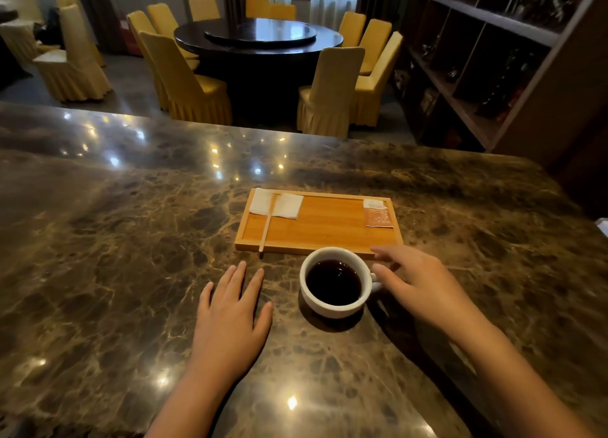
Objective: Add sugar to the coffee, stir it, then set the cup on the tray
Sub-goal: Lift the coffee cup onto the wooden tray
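A white cup (316, 301) of black coffee stands on the marble counter just in front of a wooden tray (325, 227). On the tray lie an orange sugar sachet (378, 213) at the far right corner, a white napkin (286, 205) at the far left, and a wooden stir stick (267, 224) across the napkin. My left hand (230, 312) rests flat on the counter to the left of the cup, fingers apart. My right hand (418, 283) is at the cup's handle side, fingers spread, thumb touching the handle, holding nothing.
The brown marble counter (131, 256) stretches wide on all sides. Beyond its far edge stand a round dark dining table (260, 39) with yellow-covered chairs. A dark wooden shelf unit (493, 59) rises at the right.
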The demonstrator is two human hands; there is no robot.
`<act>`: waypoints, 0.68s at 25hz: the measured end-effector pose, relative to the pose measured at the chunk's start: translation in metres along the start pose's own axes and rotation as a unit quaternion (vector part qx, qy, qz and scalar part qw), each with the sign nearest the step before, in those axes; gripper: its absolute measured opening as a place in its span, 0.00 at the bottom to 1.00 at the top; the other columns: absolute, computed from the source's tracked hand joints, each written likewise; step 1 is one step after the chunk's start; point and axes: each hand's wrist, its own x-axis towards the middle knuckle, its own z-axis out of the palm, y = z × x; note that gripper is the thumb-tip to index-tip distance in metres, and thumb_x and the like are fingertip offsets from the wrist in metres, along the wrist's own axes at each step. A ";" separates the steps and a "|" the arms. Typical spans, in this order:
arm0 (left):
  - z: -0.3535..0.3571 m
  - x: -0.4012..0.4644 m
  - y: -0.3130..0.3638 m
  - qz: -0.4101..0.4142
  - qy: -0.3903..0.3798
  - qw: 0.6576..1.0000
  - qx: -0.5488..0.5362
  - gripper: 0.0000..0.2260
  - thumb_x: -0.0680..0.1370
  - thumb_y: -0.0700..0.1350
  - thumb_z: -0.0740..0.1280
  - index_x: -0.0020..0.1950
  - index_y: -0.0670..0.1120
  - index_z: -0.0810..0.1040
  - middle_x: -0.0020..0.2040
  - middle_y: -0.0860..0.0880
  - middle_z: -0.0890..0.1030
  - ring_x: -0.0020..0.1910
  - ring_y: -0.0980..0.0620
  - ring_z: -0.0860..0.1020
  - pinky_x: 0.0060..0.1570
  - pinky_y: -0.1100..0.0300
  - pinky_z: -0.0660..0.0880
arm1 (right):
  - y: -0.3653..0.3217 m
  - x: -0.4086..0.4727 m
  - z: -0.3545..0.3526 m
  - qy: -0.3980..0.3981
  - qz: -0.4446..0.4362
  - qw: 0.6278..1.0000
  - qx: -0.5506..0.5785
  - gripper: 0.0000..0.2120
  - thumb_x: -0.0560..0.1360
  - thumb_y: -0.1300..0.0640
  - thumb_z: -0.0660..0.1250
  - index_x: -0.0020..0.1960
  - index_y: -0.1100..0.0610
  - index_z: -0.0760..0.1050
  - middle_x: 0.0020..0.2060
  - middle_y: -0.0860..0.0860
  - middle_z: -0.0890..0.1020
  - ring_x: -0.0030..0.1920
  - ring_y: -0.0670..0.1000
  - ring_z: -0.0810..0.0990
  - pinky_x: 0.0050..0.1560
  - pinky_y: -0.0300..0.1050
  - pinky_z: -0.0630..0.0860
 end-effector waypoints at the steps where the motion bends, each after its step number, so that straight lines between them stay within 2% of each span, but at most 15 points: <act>1: 0.000 0.000 0.000 0.001 0.001 1.000 0.000 0.26 0.74 0.58 0.49 0.69 0.50 0.64 0.70 0.44 0.64 0.69 0.49 0.57 0.65 0.45 0.53 | 0.004 -0.001 0.002 -0.025 0.017 0.999 0.042 0.11 0.76 0.50 0.63 0.58 0.46 0.75 0.53 0.45 0.81 0.50 0.44 0.78 0.46 0.38 0.73; 2: -0.001 0.000 0.000 0.002 0.001 1.000 0.002 0.26 0.74 0.58 0.49 0.69 0.49 0.64 0.70 0.44 0.64 0.69 0.48 0.58 0.65 0.45 0.53 | 0.008 -0.001 0.003 -0.046 0.031 0.995 0.079 0.07 0.76 0.52 0.63 0.53 0.46 0.77 0.48 0.44 0.82 0.46 0.42 0.79 0.43 0.35 0.74; 4: 0.000 0.000 0.000 0.003 -0.001 1.000 0.004 0.26 0.74 0.58 0.49 0.69 0.50 0.64 0.70 0.44 0.64 0.69 0.48 0.58 0.65 0.45 0.53 | 0.011 -0.003 0.006 -0.072 0.049 0.985 0.150 0.06 0.76 0.54 0.64 0.45 0.47 0.79 0.40 0.44 0.83 0.38 0.41 0.80 0.36 0.32 0.75; 6: -0.001 0.000 0.000 0.004 -0.001 1.000 0.004 0.26 0.74 0.58 0.49 0.69 0.50 0.64 0.70 0.44 0.64 0.69 0.48 0.58 0.65 0.45 0.53 | 0.012 -0.004 0.008 -0.090 0.069 0.964 0.242 0.06 0.76 0.55 0.65 0.43 0.50 0.80 0.35 0.47 0.84 0.33 0.42 0.80 0.34 0.35 0.76; 8: -0.001 0.000 0.000 0.003 -0.001 1.000 0.003 0.26 0.74 0.58 0.49 0.69 0.50 0.64 0.70 0.44 0.64 0.69 0.48 0.57 0.65 0.45 0.53 | 0.014 -0.004 0.010 -0.120 0.075 0.937 0.320 0.06 0.76 0.57 0.65 0.42 0.53 0.80 0.33 0.46 0.84 0.33 0.44 0.80 0.34 0.38 0.77; 12: -0.001 0.000 0.000 0.002 -0.001 1.000 0.002 0.26 0.74 0.59 0.48 0.69 0.50 0.63 0.70 0.44 0.63 0.69 0.49 0.56 0.65 0.46 0.52 | 0.017 -0.005 0.016 -0.156 0.031 0.921 0.356 0.11 0.77 0.57 0.62 0.38 0.54 0.78 0.30 0.46 0.81 0.30 0.46 0.76 0.33 0.37 0.74; 17: -0.001 0.000 0.000 0.002 -0.001 1.000 -0.001 0.27 0.74 0.59 0.47 0.70 0.51 0.62 0.71 0.45 0.62 0.70 0.49 0.55 0.66 0.46 0.51 | 0.019 -0.009 0.024 -0.134 0.040 0.897 0.420 0.15 0.79 0.61 0.57 0.37 0.55 0.76 0.28 0.45 0.78 0.29 0.45 0.74 0.32 0.38 0.75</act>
